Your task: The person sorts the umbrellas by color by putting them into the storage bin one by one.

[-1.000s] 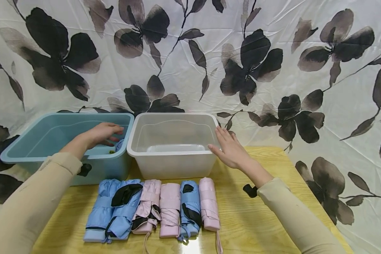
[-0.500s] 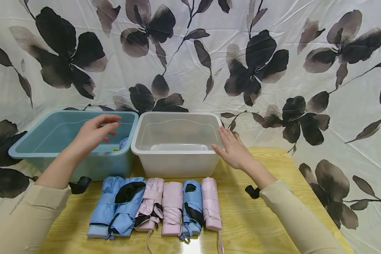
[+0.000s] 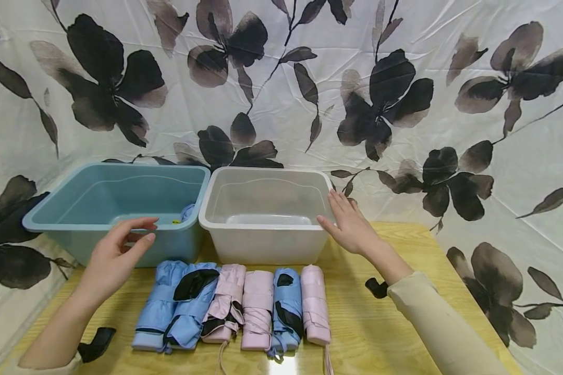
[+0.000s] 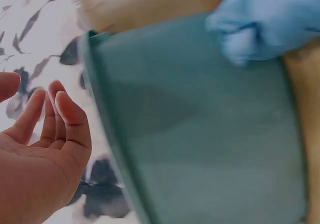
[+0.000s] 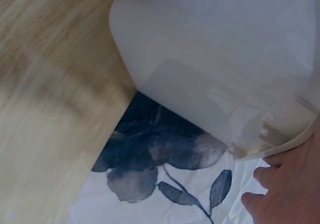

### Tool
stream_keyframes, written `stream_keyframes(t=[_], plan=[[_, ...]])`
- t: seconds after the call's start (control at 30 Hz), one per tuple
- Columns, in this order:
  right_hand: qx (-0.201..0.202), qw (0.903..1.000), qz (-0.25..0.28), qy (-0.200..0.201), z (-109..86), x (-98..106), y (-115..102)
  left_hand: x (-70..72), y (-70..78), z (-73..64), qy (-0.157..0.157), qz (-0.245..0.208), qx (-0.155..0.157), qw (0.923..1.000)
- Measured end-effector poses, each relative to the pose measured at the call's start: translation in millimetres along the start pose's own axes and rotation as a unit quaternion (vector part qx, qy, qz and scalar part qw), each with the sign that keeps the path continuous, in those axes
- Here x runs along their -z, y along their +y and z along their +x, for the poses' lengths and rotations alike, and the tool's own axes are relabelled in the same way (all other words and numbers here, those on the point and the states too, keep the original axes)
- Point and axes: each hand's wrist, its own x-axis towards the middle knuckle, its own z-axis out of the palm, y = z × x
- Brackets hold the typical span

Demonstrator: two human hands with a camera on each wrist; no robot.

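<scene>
My left hand (image 3: 117,258) hovers in front of the blue-green bin (image 3: 58,227), fingers loosely bent and apart, holding nothing. In the left wrist view, the same hand (image 4: 47,154) is beside the bin's wall (image 4: 200,129), with a blue folded umbrella (image 4: 270,24) close by. My right hand (image 3: 352,226) rests on the right rim of the white bin (image 3: 262,245), fingers straight. Before the bins lie several folded umbrellas in a row: blue ones (image 3: 152,310) at the left, pink ones (image 3: 258,312), another blue one (image 3: 287,312) and a pink one (image 3: 315,307) at the right end.
A small blue bundle (image 3: 187,212) and a yellow bit lie inside the blue-green bin's right end. The white bin shows its bare floor. Behind the wooden table (image 3: 380,333) hangs a floral cloth (image 3: 281,78). The table's right edge slopes away beyond my right arm.
My left hand has come up out of the blue-green bin and back toward me, now in front of its near wall. My right hand stays on the white bin's rim. The view has shifted slightly.
</scene>
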Motion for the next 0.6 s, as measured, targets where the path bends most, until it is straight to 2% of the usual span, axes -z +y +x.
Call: stream_keyframes(t=[0.1,0.2,0.43,0.6], plan=[[0.001,1.0,0.002,-0.001,0.8,-1,-1,-2.7,-12.4,-14.3,-0.004,0.009,0.008,0.9999],[0.001,1.0,0.002,0.002,-0.4,-1,1,-8.4,-24.7,-22.1,-0.02,0.021,0.021,0.9994],[0.004,1.0,0.004,0.001,0.0,0,2,-20.8,-55.8,-33.1,-0.083,0.065,0.052,0.9931],[0.001,1.0,0.007,-0.005,-0.6,1,0,-28.9,-69.0,-35.5,-0.134,0.071,0.067,0.9862]])
